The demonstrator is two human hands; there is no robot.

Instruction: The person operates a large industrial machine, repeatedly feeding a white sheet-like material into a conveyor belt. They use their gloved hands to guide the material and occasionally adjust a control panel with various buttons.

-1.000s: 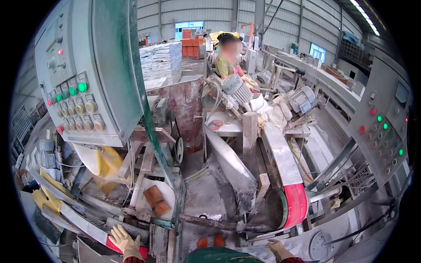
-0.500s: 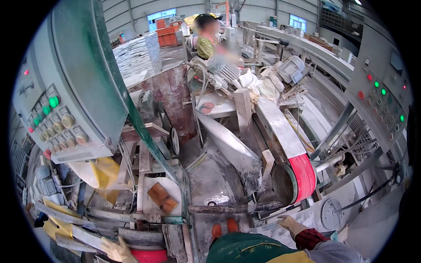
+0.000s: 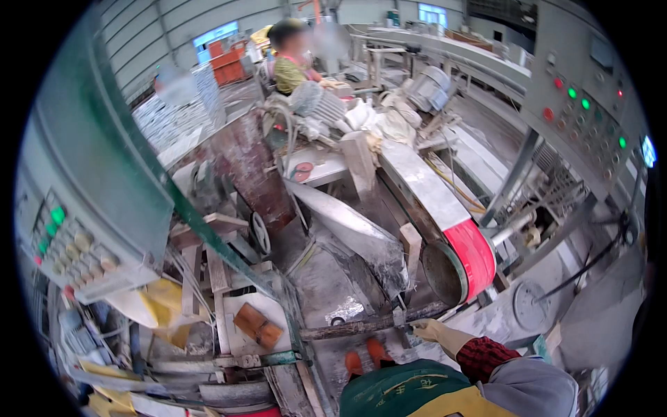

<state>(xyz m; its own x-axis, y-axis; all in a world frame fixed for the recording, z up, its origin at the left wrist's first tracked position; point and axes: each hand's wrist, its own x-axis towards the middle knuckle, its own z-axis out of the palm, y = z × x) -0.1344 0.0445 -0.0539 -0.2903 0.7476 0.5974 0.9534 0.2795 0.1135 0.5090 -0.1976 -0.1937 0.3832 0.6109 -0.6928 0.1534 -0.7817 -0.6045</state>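
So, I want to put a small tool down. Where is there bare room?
The white strip looks bare from the red belt end to the heaped cloths; whether it moves is unclear. Grey floor lies open between the metal chute and the dark bar by the right hand. Around the motors it's crowded.

The right hand (image 3: 442, 335) points leftward, gloved fingers (image 3: 422, 327) extended.

the grey, dusty floor (image 3: 323, 281) has a shiny patch (image 3: 347, 306) and a pair of orange boots (image 3: 353, 363) standing on it. a brown block (image 3: 258, 325) lies on a pale board (image 3: 267, 304); red discs (image 3: 302, 171) rest on a whitish table (image 3: 328, 167).
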